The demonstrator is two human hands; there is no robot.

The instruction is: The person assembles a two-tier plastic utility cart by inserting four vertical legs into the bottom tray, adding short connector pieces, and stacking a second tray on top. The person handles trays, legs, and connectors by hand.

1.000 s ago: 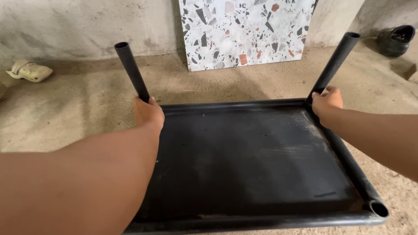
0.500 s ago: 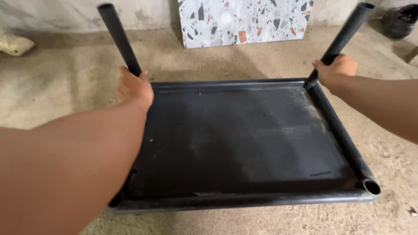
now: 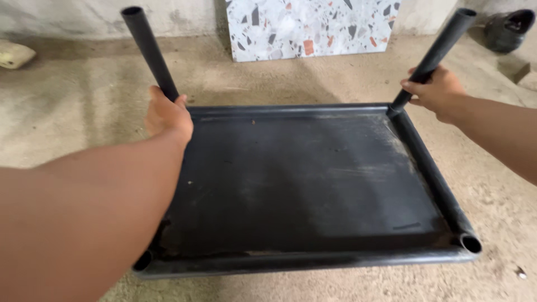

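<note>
An upturned black table lay on the sandy floor, its underside facing up and its long axis running from nine to three o'clock across the view. At the near edge, two open round sockets showed at the corners, one at seven o'clock and one at five o'clock, neither holding a leg. Farther off, the left hand was wrapped around the base of the left leg, fingers clamped on the tube where it met the far left corner. The right hand was closed in the same way around the lower part of the right leg, just above the far right corner. Both legs pointed up and away, the left one leaning toward eleven o'clock, the right one toward one o'clock. Beyond the table, a speckled stone slab stood against the wall at twelve o'clock. A dark shoe lay at two o'clock, and a pale shoe at ten o'clock.
</note>
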